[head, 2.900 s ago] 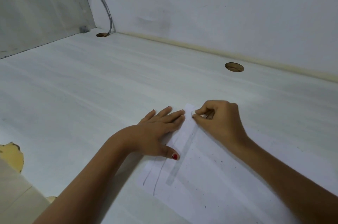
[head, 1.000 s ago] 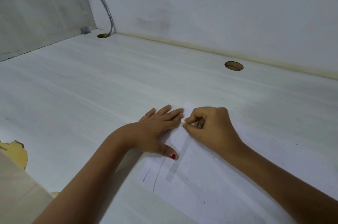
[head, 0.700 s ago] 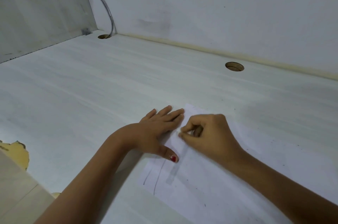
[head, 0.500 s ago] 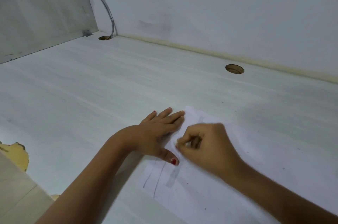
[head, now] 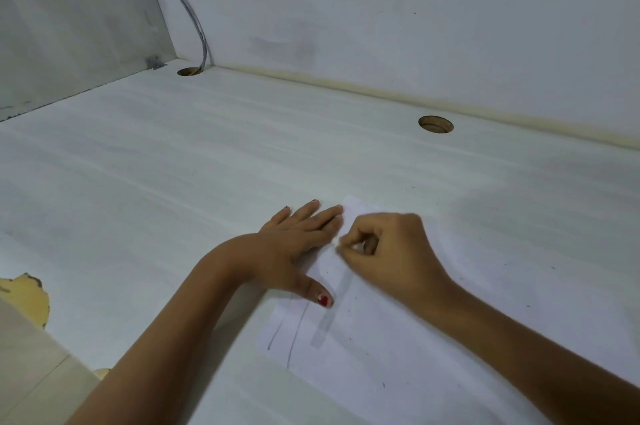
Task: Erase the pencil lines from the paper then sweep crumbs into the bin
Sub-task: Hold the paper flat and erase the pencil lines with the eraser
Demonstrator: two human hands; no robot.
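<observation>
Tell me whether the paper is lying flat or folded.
Flat and spread: the paper lies level on the desk, no fold visible; the left hand presses it with straight fingers, the right hand pinches an eraser.

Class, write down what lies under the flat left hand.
The left hand presses the paper's left edge onto the desk. Two pencil lines run under it; their covered stretch cannot be seen.

Readable text: none.
Paper [head: 398,355]: bare pencil strokes [head: 296,334] just past the thumb tip of the left hand [head: 298,241], no letters, no numbers.
</observation>
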